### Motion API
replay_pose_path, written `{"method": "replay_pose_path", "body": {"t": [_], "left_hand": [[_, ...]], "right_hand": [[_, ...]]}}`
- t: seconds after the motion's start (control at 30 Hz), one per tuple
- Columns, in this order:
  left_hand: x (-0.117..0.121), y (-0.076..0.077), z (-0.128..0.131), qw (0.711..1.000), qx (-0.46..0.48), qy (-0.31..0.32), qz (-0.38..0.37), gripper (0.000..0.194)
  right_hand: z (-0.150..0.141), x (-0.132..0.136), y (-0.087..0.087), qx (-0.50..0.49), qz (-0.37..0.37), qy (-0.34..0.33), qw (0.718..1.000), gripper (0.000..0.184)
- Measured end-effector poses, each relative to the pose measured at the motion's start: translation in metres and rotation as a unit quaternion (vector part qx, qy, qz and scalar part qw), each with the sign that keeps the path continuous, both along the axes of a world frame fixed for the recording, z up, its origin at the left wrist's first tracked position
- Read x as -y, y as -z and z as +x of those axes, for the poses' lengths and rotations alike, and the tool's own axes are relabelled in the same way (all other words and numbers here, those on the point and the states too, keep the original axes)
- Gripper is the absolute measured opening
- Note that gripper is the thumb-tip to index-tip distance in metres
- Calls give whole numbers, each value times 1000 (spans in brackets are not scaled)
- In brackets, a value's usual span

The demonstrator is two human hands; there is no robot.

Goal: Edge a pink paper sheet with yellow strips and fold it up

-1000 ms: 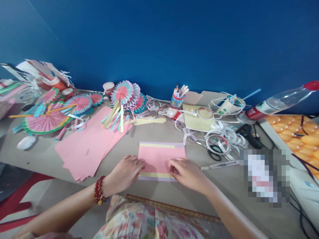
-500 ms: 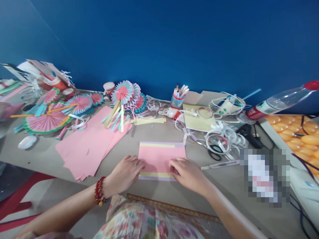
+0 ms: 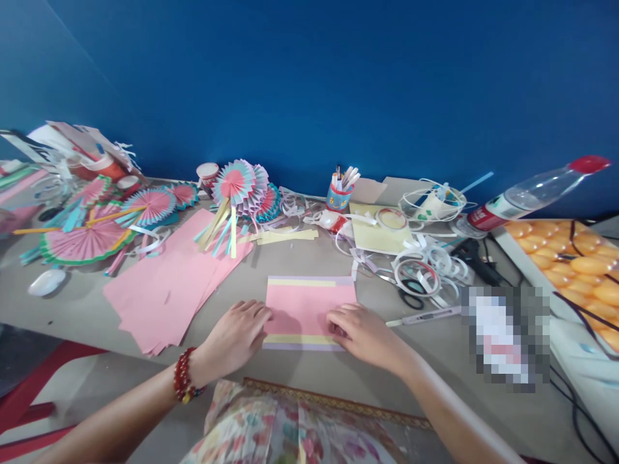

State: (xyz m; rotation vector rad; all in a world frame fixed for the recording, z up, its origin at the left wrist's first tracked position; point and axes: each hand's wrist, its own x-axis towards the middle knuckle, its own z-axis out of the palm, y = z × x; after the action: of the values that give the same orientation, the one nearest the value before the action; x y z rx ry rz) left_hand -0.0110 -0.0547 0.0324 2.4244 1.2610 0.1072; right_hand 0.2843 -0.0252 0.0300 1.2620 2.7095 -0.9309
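Note:
A pink sheet of paper (image 3: 300,312) lies flat in front of me, with pale yellow and lilac strips along its far and near edges. My left hand (image 3: 240,335), a red bead bracelet (image 3: 184,377) on its wrist, rests at the sheet's left edge. Its fingers are bent and closed at that edge. Over the right part of the sheet sits my right hand (image 3: 360,328), fingers curled in against the paper; the undersides of its fingertips are hidden.
Left of me are a pink paper stack (image 3: 164,283), folded paper fans (image 3: 236,187) and a white mouse (image 3: 47,282). To the right lie a utility knife (image 3: 430,315), scissors (image 3: 412,295), tape rolls (image 3: 418,277), a glue gun (image 3: 476,261) and a tilted bottle (image 3: 527,196).
My left hand has slid slightly left along the sheet's edge. The right hand stays on the paper. The whole view has shifted a little.

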Motion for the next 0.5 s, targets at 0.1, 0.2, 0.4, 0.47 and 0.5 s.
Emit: {"method": "replay_pose_path", "body": {"t": [0.1, 0.2, 0.4, 0.47, 0.5], "left_hand": [[1, -6, 16, 994, 65, 87, -6, 26], [5, 3, 32, 978, 84, 192, -10, 39], [11, 35, 39, 957, 60, 281, 44, 65], [11, 37, 39, 955, 55, 287, 48, 70], [10, 36, 39, 955, 52, 288, 45, 70]], "right_hand": [[2, -3, -3, -28, -24, 2, 999, 14], [7, -5, -8, -60, -31, 29, 997, 23], [17, 11, -13, -83, 44, -1, 996, 33], [18, 22, -9, -60, 83, -9, 995, 31], [19, 27, -7, -49, 98, -11, 994, 29]]}}
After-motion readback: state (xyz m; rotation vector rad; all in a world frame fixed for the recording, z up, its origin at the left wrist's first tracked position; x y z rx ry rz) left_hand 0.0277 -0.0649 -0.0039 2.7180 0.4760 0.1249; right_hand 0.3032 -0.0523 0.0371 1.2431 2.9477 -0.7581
